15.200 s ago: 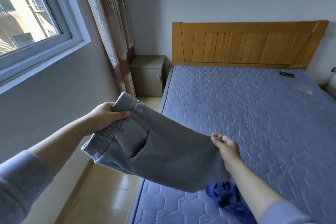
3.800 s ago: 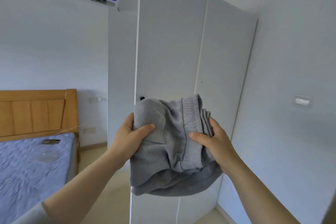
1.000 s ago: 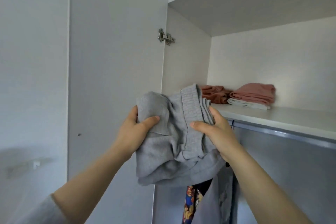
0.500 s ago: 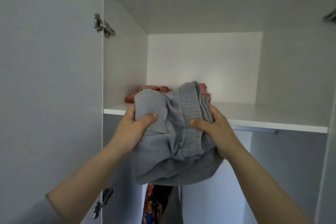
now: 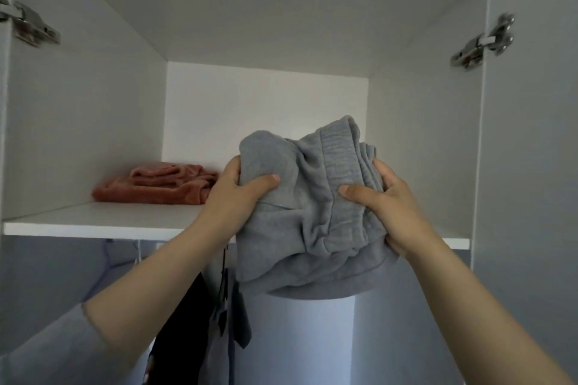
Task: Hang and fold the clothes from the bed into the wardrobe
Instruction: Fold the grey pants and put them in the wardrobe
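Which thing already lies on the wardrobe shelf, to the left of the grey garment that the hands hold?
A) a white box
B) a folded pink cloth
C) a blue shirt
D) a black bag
B: a folded pink cloth lies on the shelf, left of the grey garment.

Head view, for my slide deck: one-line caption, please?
Left hand and right hand hold a folded grey fleece garment before the white upper wardrobe shelf, near a folded salmon-pink cloth.
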Motion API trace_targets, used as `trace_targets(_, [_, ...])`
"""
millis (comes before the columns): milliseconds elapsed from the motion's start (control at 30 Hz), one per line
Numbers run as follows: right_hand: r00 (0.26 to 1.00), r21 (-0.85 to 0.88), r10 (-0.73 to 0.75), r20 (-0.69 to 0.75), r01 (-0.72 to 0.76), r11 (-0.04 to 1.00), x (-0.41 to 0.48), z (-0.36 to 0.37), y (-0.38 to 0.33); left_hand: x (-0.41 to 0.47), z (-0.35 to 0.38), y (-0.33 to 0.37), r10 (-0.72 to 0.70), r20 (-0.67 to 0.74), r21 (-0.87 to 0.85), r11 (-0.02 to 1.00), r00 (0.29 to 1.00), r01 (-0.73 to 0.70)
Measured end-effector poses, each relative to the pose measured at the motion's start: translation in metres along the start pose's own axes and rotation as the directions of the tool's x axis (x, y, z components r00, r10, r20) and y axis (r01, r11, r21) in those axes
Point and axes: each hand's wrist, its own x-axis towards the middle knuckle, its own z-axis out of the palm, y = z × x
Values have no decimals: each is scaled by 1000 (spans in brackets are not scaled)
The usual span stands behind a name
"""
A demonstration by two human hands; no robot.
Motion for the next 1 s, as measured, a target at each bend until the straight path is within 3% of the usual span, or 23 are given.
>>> trace_targets(267, [1000, 50, -5, -3, 5, 999, 75, -48, 32, 71, 52, -20, 107, -19, -31, 994, 994, -108])
trace_targets(367, [990, 59, 140, 14, -141, 988, 96, -57, 55, 86, 58, -47, 14, 7, 2, 1000, 1000, -14])
trace_targets(433, [926, -37, 373, 57, -371, 928, 101, -60, 73, 91, 55, -67, -189, 59, 67, 980, 980, 185])
trace_targets(500, [800, -210, 598, 47, -578, 789, 101, -66, 86, 97, 48, -77, -351, 87, 216, 920, 932, 327])
trace_targets(567, [710, -291, 703, 40, -665, 688, 102, -73, 91, 105, 42, -79, -406, 113, 337, 874, 907, 349])
trace_targets(633, [685, -343, 728, 18, -680, 648, 105, -80, 89, 109, 40, -79, -443, 158, 374, 854, 883, 361])
trace_targets(700, [703, -385, 711, -7, -658, 647, 105, -82, 85, 112, 38, -82, -434, 219, 388, 861, 874, 330])
trace_targets(767, [778, -434, 627, -29, -575, 693, 101, -78, 83, 110, 38, -85, -377, 266, 459, 859, 887, 227])
trace_targets(867, [946, -639, 321, -56, -281, 716, 84, -69, 72, 102, 38, -82, -170, 289, 643, 764, 942, -59])
trace_targets(933, [981, -693, 162, 105, -45, 719, 70, -61, 64, 86, 38, -72, 80, 377, 628, 711, 923, -318])
trace_targets(1000, [955, -708, 101, 280, 134, 693, 57, -55, 61, 69, 38, -60, 224, 512, 475, 730, 829, -491])
